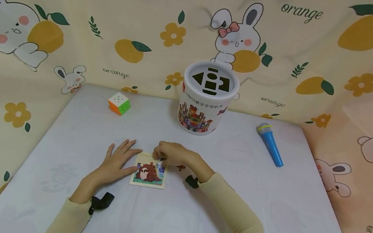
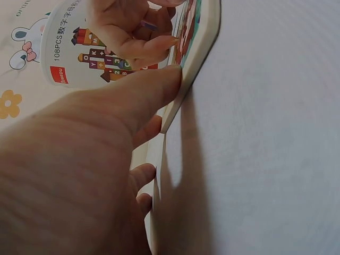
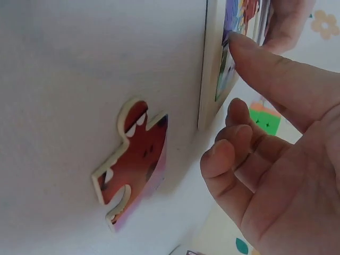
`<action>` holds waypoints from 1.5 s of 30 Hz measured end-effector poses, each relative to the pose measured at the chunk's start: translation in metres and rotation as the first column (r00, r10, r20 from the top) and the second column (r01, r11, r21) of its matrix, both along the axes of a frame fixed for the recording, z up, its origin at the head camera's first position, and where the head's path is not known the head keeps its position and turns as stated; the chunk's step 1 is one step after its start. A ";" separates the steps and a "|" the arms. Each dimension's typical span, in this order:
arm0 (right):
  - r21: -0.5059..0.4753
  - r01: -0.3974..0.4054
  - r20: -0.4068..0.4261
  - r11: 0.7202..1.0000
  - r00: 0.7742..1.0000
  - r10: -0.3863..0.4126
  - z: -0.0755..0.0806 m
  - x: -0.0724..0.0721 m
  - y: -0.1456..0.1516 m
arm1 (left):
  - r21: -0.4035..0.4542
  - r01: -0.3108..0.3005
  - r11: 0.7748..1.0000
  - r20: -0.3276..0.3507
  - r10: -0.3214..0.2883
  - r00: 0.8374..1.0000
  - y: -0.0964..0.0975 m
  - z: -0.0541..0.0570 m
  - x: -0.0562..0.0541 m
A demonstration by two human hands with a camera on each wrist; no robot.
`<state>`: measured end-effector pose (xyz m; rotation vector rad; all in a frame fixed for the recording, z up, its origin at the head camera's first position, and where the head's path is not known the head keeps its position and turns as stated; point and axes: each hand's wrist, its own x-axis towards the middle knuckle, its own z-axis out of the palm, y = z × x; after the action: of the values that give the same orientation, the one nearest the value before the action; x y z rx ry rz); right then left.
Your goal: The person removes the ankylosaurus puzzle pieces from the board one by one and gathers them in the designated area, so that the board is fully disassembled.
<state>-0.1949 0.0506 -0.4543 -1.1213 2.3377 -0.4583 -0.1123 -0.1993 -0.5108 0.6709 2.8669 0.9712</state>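
A small wooden puzzle board (image 1: 148,173) with a red-brown dinosaur picture lies on the table, its upper strip bare beige. My left hand (image 1: 117,164) rests spread at its left side, the thumb touching the frame and the other fingers along the upper left. At the board's upper right, my right hand (image 1: 177,155) has its fingers curled and pinches a puzzle piece (image 2: 149,25), mostly hidden by the fingers; its thumb touches the picture's edge. To the right of the board, below the right hand, lies a loose red puzzle piece (image 3: 141,151) with white teeth.
Behind the hands stands a white bucket (image 1: 205,99) with shape holes in its lid. A small cube puzzle (image 1: 119,104) sits at the back left. A blue toy microphone (image 1: 272,146) lies at the right. Patterned cloth (image 1: 171,1) rises around the table.
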 end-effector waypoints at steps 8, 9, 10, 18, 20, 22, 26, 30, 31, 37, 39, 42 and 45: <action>-0.029 -0.023 -0.008 0.999 1.000 0.023 -0.001 0.000 0.001 | -0.013 0.003 1.000 0.008 -0.002 1.000 0.000 -0.001 -0.001; -0.027 -0.027 -0.013 0.999 1.000 0.026 -0.002 0.000 0.001 | -0.016 0.002 1.000 0.008 -0.002 1.000 0.000 -0.002 -0.001; -0.027 -0.028 -0.018 0.999 0.999 0.027 -0.002 0.000 0.002 | -0.016 0.000 1.000 0.009 0.000 1.000 0.001 -0.002 -0.001; -0.031 -0.014 0.006 0.999 1.000 0.014 -0.004 -0.001 0.003 | -0.037 -0.008 0.999 0.036 0.009 0.999 0.000 -0.002 -0.002; -0.032 -0.021 0.009 0.999 1.000 0.021 -0.003 -0.001 0.003 | -0.037 -0.007 0.999 0.036 0.008 0.999 -0.001 -0.002 -0.002; -0.028 -0.028 -0.002 0.999 1.000 0.027 -0.003 -0.001 0.002 | -0.036 -0.006 0.999 0.035 0.007 0.999 -0.001 -0.003 -0.002; -0.032 -0.041 -0.013 0.999 0.999 0.040 -0.004 -0.001 0.001 | -0.034 -0.007 0.999 0.033 0.008 0.999 0.000 -0.003 -0.002; -0.037 -0.043 -0.002 0.998 0.999 0.043 -0.006 -0.001 0.001 | -0.037 -0.008 0.999 0.030 0.009 0.999 0.000 -0.003 -0.002; -0.038 -0.042 -0.002 0.998 0.999 0.042 -0.006 0.000 0.001 | -0.038 -0.008 0.999 0.029 0.009 1.000 0.000 -0.004 -0.002; -0.079 -0.053 -0.045 0.995 0.998 0.050 -0.008 0.001 0.003 | -0.039 -0.004 0.999 0.027 0.005 1.000 0.000 -0.005 -0.002; -0.109 -0.053 -0.055 0.993 0.997 0.047 -0.009 0.002 0.004 | -0.043 -0.004 0.999 0.024 0.005 1.000 -0.001 -0.006 -0.003; -0.141 -0.043 -0.058 0.989 0.998 0.035 -0.011 0.004 0.005 | -0.050 -0.006 0.999 0.020 0.007 1.000 -0.001 -0.006 -0.003; -0.168 -0.012 -0.053 0.986 0.999 0.003 -0.014 0.003 0.006 | -0.048 -0.007 0.999 0.023 0.008 1.000 0.000 -0.005 -0.003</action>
<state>-0.1915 0.0569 -0.4686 -1.2329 2.3744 -0.6414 -0.1152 -0.1998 -0.5160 0.6412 2.8641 0.9011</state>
